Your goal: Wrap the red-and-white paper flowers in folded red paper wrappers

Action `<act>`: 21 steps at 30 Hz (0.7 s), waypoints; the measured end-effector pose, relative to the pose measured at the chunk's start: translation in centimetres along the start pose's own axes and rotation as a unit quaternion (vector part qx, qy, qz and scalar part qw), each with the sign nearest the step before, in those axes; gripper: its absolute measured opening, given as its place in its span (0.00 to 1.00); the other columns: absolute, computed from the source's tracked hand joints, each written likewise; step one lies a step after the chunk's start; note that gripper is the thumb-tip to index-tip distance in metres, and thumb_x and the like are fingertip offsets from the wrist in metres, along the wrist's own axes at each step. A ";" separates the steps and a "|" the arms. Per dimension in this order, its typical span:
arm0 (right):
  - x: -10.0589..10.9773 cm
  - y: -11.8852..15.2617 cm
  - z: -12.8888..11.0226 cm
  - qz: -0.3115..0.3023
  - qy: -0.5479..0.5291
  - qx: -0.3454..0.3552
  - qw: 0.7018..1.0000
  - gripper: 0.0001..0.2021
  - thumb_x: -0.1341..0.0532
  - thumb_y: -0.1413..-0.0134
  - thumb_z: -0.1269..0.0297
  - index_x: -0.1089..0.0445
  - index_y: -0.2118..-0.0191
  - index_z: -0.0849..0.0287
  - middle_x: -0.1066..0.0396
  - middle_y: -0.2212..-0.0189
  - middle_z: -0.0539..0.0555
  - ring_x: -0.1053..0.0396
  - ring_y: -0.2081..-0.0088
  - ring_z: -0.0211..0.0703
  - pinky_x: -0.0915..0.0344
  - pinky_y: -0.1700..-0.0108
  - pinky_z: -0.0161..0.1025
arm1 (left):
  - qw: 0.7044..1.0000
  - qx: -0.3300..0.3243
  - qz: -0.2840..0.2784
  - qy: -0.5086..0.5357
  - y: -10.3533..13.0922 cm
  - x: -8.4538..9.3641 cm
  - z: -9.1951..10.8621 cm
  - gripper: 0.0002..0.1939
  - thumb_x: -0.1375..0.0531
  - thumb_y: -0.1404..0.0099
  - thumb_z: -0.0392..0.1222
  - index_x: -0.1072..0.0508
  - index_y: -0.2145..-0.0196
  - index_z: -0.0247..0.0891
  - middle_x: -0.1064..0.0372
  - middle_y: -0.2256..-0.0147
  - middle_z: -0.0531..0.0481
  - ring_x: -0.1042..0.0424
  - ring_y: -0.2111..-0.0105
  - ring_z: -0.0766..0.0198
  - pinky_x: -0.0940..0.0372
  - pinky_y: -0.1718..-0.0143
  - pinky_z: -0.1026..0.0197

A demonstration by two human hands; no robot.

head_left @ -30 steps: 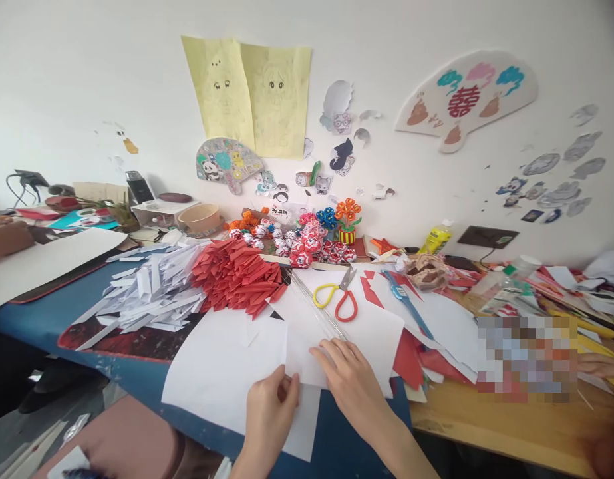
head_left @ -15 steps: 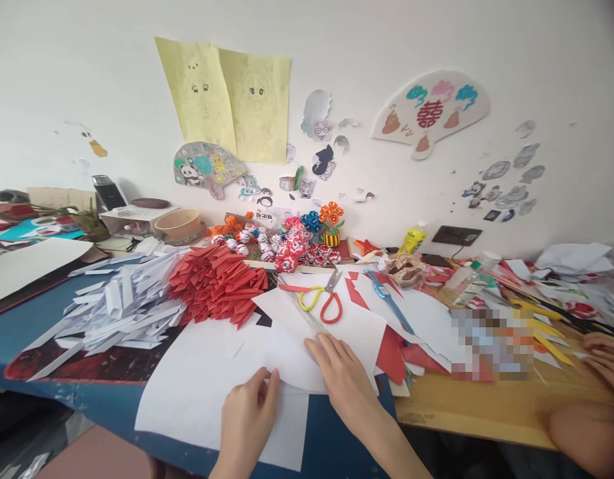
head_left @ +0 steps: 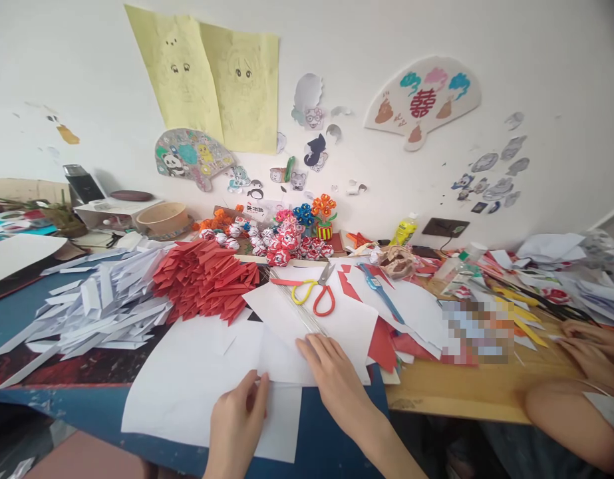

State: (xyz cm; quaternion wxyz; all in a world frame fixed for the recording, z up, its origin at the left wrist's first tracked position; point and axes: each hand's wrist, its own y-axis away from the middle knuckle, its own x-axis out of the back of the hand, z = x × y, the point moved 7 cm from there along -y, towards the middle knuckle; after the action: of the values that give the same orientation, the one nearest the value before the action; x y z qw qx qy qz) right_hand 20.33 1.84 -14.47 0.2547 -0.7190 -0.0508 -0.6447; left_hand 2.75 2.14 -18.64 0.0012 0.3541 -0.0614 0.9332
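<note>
My left hand [head_left: 241, 416] is curled, with thumb and fingers pinched at the near left edge of a white sheet of paper [head_left: 287, 362]. My right hand [head_left: 334, 372] lies flat on the same sheet, fingers stretched forward and pressing on it. Under it spreads another, larger white sheet [head_left: 177, 399] that reaches past the table's front edge. Just beyond my right fingertips are thin wires [head_left: 299, 306] on the paper. Scissors [head_left: 319, 293] with one yellow and one red handle rest on top, slightly apart. To the right lies a blue cutter-like tool [head_left: 381, 293].
Folded white paper strips [head_left: 102, 293] and folded red pieces [head_left: 207, 279] are heaped at left. Paper flowers [head_left: 287, 243] stand by the wall. A yellow bottle [head_left: 404, 229] is behind. At right, another person's hands [head_left: 591, 352] rest over the cluttered wooden table [head_left: 436, 392].
The view has swung a little to the right, so more of the other person's arm shows. My hands stay at the sheet in nearly the same pose.
</note>
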 end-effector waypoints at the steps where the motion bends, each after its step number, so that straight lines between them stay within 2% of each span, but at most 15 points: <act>1: 0.2 0.0 -0.1 0.004 -0.008 -0.001 1.000 0.33 0.52 0.48 0.87 0.41 0.37 0.60 0.33 0.46 0.60 0.36 0.43 0.52 0.36 0.39 0.52 | 1.000 -0.001 -0.001 0.000 0.0 0.0 -0.1 0.21 0.50 0.30 0.54 0.36 0.76 0.41 0.33 0.86 0.57 0.33 0.84 0.67 0.41 0.77 0.68; 4: 1.2 0.4 0.1 0.019 -0.059 -0.004 0.998 0.25 0.48 0.39 0.78 0.40 0.38 0.55 0.33 0.45 0.58 0.36 0.43 0.50 0.35 0.40 0.51 | 1.000 -0.008 0.000 0.002 0.1 0.1 0.0 0.21 0.50 0.30 0.54 0.35 0.76 0.41 0.33 0.86 0.57 0.33 0.85 0.67 0.41 0.78 0.68; 6: 2.1 1.3 1.1 0.041 -0.096 -0.020 0.994 0.20 0.46 0.35 0.69 0.39 0.39 0.53 0.33 0.44 0.57 0.35 0.43 0.48 0.33 0.42 0.48 | 1.000 -0.010 0.001 -0.001 0.1 0.3 0.1 0.21 0.50 0.30 0.54 0.34 0.76 0.41 0.33 0.86 0.57 0.33 0.85 0.67 0.41 0.78 0.68; 8: 2.9 2.7 3.2 0.086 -0.108 -0.057 0.989 0.18 0.47 0.33 0.66 0.38 0.40 0.52 0.31 0.45 0.56 0.34 0.44 0.48 0.32 0.44 0.47 | 1.000 -0.009 0.004 -0.006 0.1 0.4 0.2 0.20 0.50 0.30 0.54 0.34 0.75 0.41 0.33 0.86 0.58 0.32 0.84 0.67 0.41 0.77 0.68; 11: 3.3 5.8 7.6 0.154 -0.078 -0.134 0.976 0.15 0.47 0.33 0.64 0.34 0.44 0.51 0.29 0.48 0.56 0.31 0.46 0.50 0.31 0.46 0.49 | 1.000 -0.011 0.010 -0.011 0.1 0.6 0.4 0.20 0.50 0.30 0.54 0.34 0.76 0.41 0.34 0.86 0.58 0.33 0.85 0.67 0.41 0.78 0.68; 14: 2.0 8.7 11.2 0.131 -0.049 -0.178 0.974 0.16 0.43 0.35 0.57 0.34 0.44 0.50 0.29 0.49 0.56 0.30 0.47 0.52 0.30 0.49 0.49 | 1.000 -0.012 0.012 -0.010 0.0 0.6 0.5 0.21 0.50 0.30 0.54 0.36 0.78 0.41 0.35 0.86 0.58 0.35 0.85 0.67 0.42 0.79 0.69; 16: 1.4 10.2 12.6 0.117 -0.034 -0.193 0.974 0.18 0.42 0.36 0.53 0.33 0.43 0.49 0.28 0.49 0.55 0.29 0.48 0.51 0.28 0.51 0.47 | 1.000 -0.008 0.017 -0.006 -0.1 0.6 0.5 0.22 0.49 0.31 0.55 0.37 0.79 0.41 0.36 0.86 0.57 0.35 0.85 0.68 0.42 0.78 0.69; 21: 1.7 11.8 13.5 0.133 -0.006 -0.174 0.976 0.15 0.48 0.31 0.56 0.31 0.46 0.53 0.26 0.51 0.56 0.27 0.50 0.48 0.28 0.51 0.44 | 0.999 0.006 0.050 0.015 -0.1 1.0 0.5 0.23 0.48 0.32 0.55 0.35 0.79 0.40 0.37 0.86 0.58 0.37 0.84 0.69 0.41 0.77 0.70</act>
State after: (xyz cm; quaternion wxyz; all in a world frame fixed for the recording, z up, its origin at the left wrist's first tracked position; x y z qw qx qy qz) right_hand 37.56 -2.97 -16.90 0.2091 -0.7567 0.1565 -0.5994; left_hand 2.29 2.17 -17.57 -0.0463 0.3367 -0.0737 0.9376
